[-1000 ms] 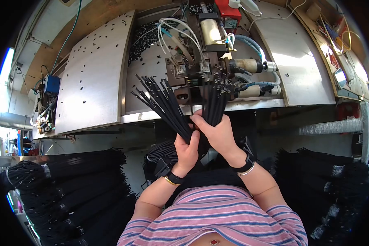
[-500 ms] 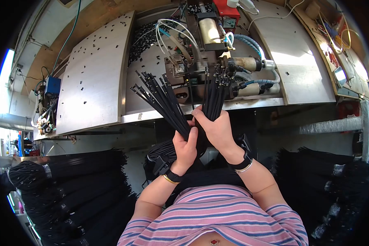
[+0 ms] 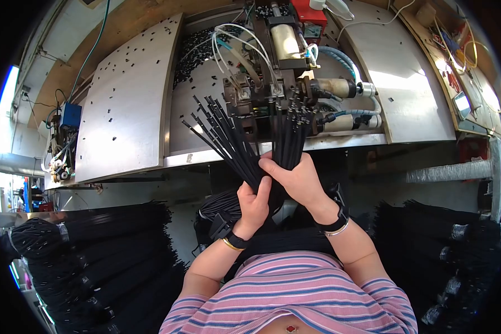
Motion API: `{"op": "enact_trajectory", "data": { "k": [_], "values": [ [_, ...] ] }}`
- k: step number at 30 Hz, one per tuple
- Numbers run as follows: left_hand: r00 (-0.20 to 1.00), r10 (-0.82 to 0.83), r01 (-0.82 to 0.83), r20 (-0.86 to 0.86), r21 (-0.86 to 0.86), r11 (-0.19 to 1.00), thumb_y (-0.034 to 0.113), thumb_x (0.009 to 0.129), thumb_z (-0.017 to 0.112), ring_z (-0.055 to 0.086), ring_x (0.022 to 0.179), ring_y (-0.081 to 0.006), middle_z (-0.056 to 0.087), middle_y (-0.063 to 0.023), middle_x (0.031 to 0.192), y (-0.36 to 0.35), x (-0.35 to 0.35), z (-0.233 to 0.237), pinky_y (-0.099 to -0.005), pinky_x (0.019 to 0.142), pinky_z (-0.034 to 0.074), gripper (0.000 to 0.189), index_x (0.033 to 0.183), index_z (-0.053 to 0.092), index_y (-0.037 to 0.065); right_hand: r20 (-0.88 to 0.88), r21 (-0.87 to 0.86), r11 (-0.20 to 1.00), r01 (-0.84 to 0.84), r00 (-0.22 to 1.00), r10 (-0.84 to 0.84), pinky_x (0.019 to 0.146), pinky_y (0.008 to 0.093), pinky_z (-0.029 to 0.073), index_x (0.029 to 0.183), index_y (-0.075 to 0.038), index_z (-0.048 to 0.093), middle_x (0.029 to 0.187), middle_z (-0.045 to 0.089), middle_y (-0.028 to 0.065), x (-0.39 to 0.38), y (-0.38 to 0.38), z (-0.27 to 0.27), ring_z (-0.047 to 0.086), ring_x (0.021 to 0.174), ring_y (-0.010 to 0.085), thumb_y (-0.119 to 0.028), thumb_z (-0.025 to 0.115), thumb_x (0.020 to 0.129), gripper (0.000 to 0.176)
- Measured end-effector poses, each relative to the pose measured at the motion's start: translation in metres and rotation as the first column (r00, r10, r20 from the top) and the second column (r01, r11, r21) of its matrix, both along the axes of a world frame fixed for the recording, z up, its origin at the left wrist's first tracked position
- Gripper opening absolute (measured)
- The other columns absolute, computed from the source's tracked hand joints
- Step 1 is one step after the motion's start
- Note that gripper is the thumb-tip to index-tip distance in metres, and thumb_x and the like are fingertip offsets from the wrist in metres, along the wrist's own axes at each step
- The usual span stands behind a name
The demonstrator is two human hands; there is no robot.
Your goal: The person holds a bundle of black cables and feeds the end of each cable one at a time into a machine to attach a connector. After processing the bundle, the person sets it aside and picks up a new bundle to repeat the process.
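My left hand is wrapped round a bundle of black cords, whose tipped ends fan out up and to the left. Close beside it, my right hand grips a second bundle of black cords, standing more upright with its ends toward the machine. The thumb and forefinger of my right hand meet near the gap between the bundles; whether they pinch a single cord there I cannot make out. Just beyond the cord ends sits the machine with its metal blocks and tubes.
Small black pieces lie scattered on the left metal panel. A cylinder and hoses rise from the machine. Thick bunches of black cords hang at left, others at right. The bench's metal edge runs before my hands.
Both hands have come slightly down toward my body with their bundles. The right hand has drawn back from the machine, and its cord ends sit a little lower.
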State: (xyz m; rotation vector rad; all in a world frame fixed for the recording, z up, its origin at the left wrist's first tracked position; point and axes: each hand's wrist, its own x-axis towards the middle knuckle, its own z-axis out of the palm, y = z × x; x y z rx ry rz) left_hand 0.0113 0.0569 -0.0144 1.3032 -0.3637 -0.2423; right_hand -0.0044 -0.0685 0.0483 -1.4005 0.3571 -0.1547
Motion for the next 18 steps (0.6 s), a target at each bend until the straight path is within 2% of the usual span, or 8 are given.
{"op": "enact_trajectory", "data": {
  "k": [2, 6, 10, 15, 18],
  "values": [
    [1.0, -0.002, 0.002, 0.027, 0.003, 1.0, 0.008, 0.094, 0.047, 0.053, 0.1, -0.0114, 0.058, -0.0052, 0.11, -0.002, -0.001, 0.002, -0.0261, 0.089, 0.041, 0.025, 0.116, 0.053, -0.003, 0.055, -0.009, 0.993, 0.122, 0.991, -0.121, 0.067, 0.0222, 0.048, 0.088, 0.003, 0.065, 0.077, 0.065, 0.0046, -0.003, 0.004, -0.002, 0.06, 0.073, 0.0082, -0.01, 0.066, 0.08, 0.015],
    [0.996, 0.086, -0.086, 0.005, -0.048, 0.995, 0.006, 0.092, 0.05, 0.055, 0.096, -0.0114, 0.06, -0.006, 0.105, -0.008, -0.001, 0.007, -0.0258, 0.086, 0.043, 0.021, 0.109, 0.056, -0.003, 0.036, 0.05, 0.989, 0.14, 0.989, -0.142, 0.064, 0.0215, 0.047, 0.086, 0.003, 0.065, 0.074, 0.065, 0.0046, -0.003, 0.005, 0.002, 0.06, 0.069, 0.0078, -0.01, 0.064, 0.081, 0.014],
    [0.996, 0.09, -0.09, 0.013, -0.014, 0.996, 0.007, 0.092, 0.051, 0.054, 0.087, -0.0095, 0.06, -0.0037, 0.097, -0.006, 0.006, 0.011, -0.0239, 0.079, 0.044, 0.015, 0.101, 0.057, -0.002, 0.069, 0.132, 0.972, 0.195, 0.976, -0.206, 0.058, 0.0228, 0.048, 0.082, 0.003, 0.063, 0.07, 0.063, 0.0047, 0.006, 0.007, 0.005, 0.061, 0.063, 0.0092, -0.009, 0.062, 0.082, 0.013],
    [0.999, 0.047, -0.047, -0.007, -0.018, 0.999, 0.009, 0.094, 0.048, 0.052, 0.088, -0.0082, 0.059, -0.0033, 0.099, -0.004, 0.01, 0.01, -0.0235, 0.08, 0.042, 0.016, 0.104, 0.056, 0.0, 0.05, 0.102, 0.973, 0.209, 0.975, -0.214, 0.059, 0.0211, 0.045, 0.084, 0.003, 0.064, 0.07, 0.063, 0.0034, 0.01, 0.008, 0.01, 0.058, 0.064, 0.0066, -0.011, 0.063, 0.083, 0.014],
    [0.999, 0.051, -0.052, -0.018, -0.025, 0.998, 0.009, 0.094, 0.047, 0.051, 0.086, -0.0076, 0.059, -0.0027, 0.097, -0.005, 0.011, 0.012, -0.0228, 0.079, 0.041, 0.015, 0.103, 0.056, 0.0, 0.041, 0.14, 0.969, 0.203, 0.977, -0.21, 0.058, 0.0212, 0.045, 0.085, 0.003, 0.064, 0.069, 0.062, 0.0022, 0.011, 0.008, 0.01, 0.057, 0.063, 0.0064, -0.012, 0.063, 0.083, 0.015]
  ]
}}
